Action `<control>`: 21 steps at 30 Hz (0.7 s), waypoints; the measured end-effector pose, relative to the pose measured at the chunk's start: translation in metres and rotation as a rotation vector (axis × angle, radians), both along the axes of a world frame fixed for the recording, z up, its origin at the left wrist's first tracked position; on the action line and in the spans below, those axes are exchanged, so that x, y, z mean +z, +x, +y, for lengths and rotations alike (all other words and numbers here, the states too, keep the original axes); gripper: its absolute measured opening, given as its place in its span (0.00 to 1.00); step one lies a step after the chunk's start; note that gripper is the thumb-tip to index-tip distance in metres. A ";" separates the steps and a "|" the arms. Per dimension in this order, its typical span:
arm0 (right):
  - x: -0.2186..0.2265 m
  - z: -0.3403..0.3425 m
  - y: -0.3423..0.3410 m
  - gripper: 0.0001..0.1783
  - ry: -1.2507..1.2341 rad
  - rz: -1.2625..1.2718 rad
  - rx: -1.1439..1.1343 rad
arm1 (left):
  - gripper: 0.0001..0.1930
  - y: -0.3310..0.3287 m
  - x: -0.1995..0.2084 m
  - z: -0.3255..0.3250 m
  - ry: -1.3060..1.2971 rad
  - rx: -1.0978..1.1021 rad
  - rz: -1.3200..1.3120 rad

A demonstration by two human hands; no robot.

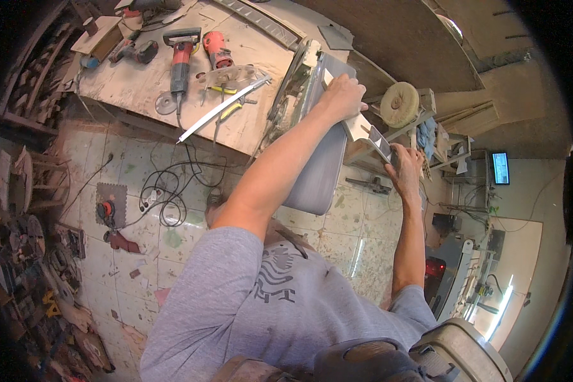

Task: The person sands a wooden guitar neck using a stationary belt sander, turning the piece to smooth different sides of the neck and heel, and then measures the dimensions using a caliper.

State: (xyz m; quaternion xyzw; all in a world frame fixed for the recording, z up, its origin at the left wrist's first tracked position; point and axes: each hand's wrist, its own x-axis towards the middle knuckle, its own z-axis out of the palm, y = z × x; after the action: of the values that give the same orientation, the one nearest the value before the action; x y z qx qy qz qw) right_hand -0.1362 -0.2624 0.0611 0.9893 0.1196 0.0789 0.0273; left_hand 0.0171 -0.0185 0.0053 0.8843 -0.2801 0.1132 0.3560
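Note:
A long belt sander with a wide grey belt (313, 170) stands in front of me. Lying across its upper part is a pale flat piece (356, 127), which looks like wood. My left hand (342, 99) presses on this piece with curled fingers. Toward the right the piece meets a dark, shiny flat part (380, 144); whether the two are joined I cannot tell. Fingers of my right hand (406, 167) close around the outer end of that shiny part. My left hand covers some of the pale piece.
A dusty workbench (134, 83) at the left bears a red-and-grey grinder (181, 60), a red power tool (217, 49), a cordless drill (134, 52) and yellow-handled pliers (230, 111). A round buffing wheel (400, 104) sits right of the sander. Black cables (165, 191) loop over the floor.

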 end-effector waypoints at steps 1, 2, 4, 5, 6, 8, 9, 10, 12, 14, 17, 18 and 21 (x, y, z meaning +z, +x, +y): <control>0.001 0.000 0.000 0.35 0.004 0.007 0.004 | 0.21 0.001 -0.001 0.000 0.001 0.001 0.005; 0.002 0.000 0.000 0.35 0.009 0.014 0.007 | 0.20 0.002 -0.001 0.001 0.002 0.001 0.010; 0.001 -0.002 0.001 0.35 0.014 0.012 0.018 | 0.20 0.003 -0.002 0.001 -0.003 0.010 -0.006; 0.001 -0.001 0.002 0.35 0.016 0.011 0.024 | 0.20 0.002 -0.004 0.003 -0.012 0.025 -0.025; 0.000 0.000 0.002 0.35 0.022 0.007 0.022 | 0.19 0.001 -0.005 0.005 -0.016 0.032 -0.045; 0.001 0.005 0.003 0.36 0.033 -0.002 0.022 | 0.19 0.002 -0.006 0.009 -0.025 0.054 -0.066; -0.002 0.004 0.005 0.36 0.030 -0.011 0.025 | 0.19 0.000 -0.004 0.012 -0.026 0.062 -0.076; -0.004 0.003 0.006 0.36 0.028 -0.020 0.029 | 0.19 -0.001 -0.002 0.014 -0.024 0.050 -0.060; -0.007 0.006 0.008 0.35 0.026 -0.024 0.016 | 0.20 -0.003 0.001 0.017 0.027 0.056 -0.042; -0.011 0.002 0.011 0.34 0.039 -0.054 0.042 | 0.21 -0.004 0.001 0.019 0.044 0.071 -0.066; -0.015 0.002 0.013 0.35 0.043 -0.079 0.053 | 0.20 -0.006 -0.004 0.022 0.023 0.080 -0.147; -0.016 0.003 0.013 0.35 0.041 -0.083 0.051 | 0.19 -0.006 -0.004 0.024 0.015 0.076 -0.157; -0.021 0.003 0.013 0.34 0.058 -0.091 0.038 | 0.18 -0.006 -0.005 0.026 0.003 0.080 -0.191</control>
State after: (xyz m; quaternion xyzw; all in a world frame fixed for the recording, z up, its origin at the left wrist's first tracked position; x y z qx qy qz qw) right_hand -0.1231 -0.2592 0.0406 0.9826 0.1345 0.1277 0.0026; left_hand 0.0109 0.0073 0.0004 0.8805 -0.2776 0.2108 0.3213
